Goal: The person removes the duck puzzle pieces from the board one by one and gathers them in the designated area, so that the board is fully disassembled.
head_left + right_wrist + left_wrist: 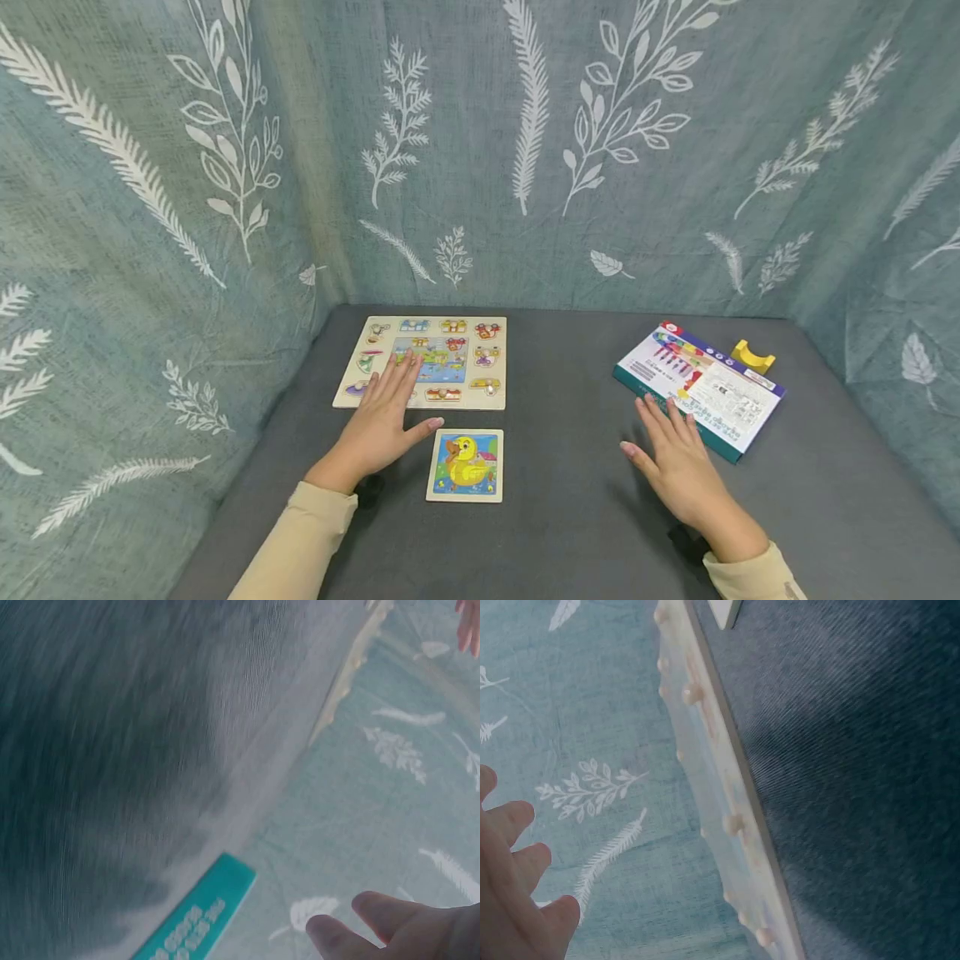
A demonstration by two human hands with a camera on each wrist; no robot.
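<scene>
My left hand [377, 433] is held with straight, spread fingers in front of a wooden knob puzzle board [492, 354], overlapping its lower edge in the head view. In the left wrist view the board [739, 787] appears edge-on, its small knobs sticking up, with the fingers [525, 859] apart from it. A small square duck puzzle [467, 471] lies just right of the left thumb. My right hand [678, 471], fingers extended, is beside a flat white-and-teal box [693, 387] and holds nothing. The right wrist view catches the box's teal side [199, 911] near the fingers [375, 930].
A yellow curved piece [752, 357] lies behind the box at the right. The dark grey tabletop [558, 433] is bordered at the back and sides by a blue-green leaf-patterned curtain [465, 150].
</scene>
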